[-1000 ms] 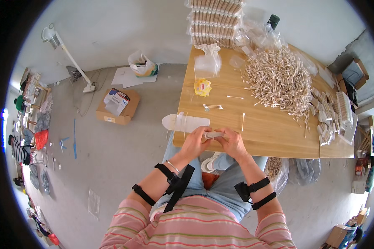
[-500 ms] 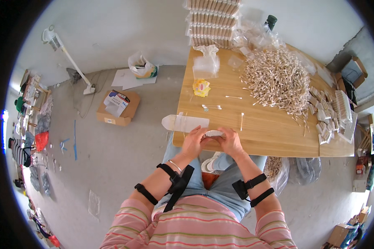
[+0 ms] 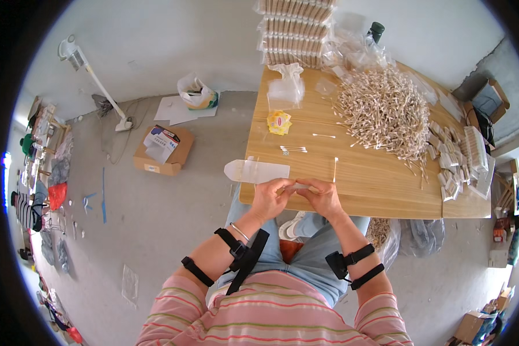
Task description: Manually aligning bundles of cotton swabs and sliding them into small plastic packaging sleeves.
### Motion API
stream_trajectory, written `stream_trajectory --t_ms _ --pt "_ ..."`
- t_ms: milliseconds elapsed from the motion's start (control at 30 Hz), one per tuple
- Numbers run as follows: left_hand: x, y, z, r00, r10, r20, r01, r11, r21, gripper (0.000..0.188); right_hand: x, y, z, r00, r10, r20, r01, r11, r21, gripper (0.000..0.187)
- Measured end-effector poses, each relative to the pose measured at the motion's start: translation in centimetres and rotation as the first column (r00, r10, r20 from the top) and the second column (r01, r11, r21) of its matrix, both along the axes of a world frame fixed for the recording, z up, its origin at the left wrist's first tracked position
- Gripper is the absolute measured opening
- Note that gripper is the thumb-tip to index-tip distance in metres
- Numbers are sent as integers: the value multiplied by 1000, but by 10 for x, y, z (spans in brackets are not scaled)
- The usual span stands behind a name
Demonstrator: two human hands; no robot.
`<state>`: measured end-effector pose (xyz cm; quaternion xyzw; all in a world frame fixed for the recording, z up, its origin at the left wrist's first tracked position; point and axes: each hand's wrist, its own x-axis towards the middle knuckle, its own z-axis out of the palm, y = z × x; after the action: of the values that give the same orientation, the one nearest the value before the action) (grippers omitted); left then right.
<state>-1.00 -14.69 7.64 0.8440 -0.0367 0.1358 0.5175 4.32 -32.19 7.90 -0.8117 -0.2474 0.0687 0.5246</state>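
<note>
At the table's front edge my left hand (image 3: pixel 271 199) and my right hand (image 3: pixel 322 199) meet, fingers closed on a small bundle of cotton swabs (image 3: pixel 300 186). Only a pale strip of it shows between the fingertips; the rest is hidden. Left of my hands a white card strip (image 3: pixel 258 171) with a pointed end juts over the table's left edge. Just beyond them lie a few loose cotton swabs (image 3: pixel 293 149), and a single upright-lying swab (image 3: pixel 335 169) is near my right fingers.
A large heap of cotton swabs (image 3: pixel 383 109) covers the right of the wooden table (image 3: pixel 375 196). Packed bundles (image 3: pixel 448 161) lie beyond it. Yellow labels (image 3: pixel 279 122), clear bags (image 3: pixel 286 92) and stacked swab packs (image 3: pixel 297 34) are farther back. A cardboard box (image 3: pixel 166 151) is on the floor.
My hands have drawn closer together and the bundle has turned, so its white rounded end, visible before, is now mostly covered by my fingers. The other things stay put.
</note>
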Motion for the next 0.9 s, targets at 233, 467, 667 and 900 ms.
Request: stream_trajectory --t_ms 233,467,667,900 --pt "6 -4 19 998 -47 42 47 999 19 20 6 -4 -2 1000 22 -21 -21 999 50 24" --pt "7 1 1 998 -42 37 40 998 53 23 8 -3 -12 934 9 -357 82 967 240 19" --pt "7 0 0 998 -53 45 54 998 -16 18 8 -8 -12 982 -1 -188 16 997 75 22" --pt "9 1 -1 998 -25 66 25 1000 1 22 4 -1 2 997 -14 -69 21 995 93 26"
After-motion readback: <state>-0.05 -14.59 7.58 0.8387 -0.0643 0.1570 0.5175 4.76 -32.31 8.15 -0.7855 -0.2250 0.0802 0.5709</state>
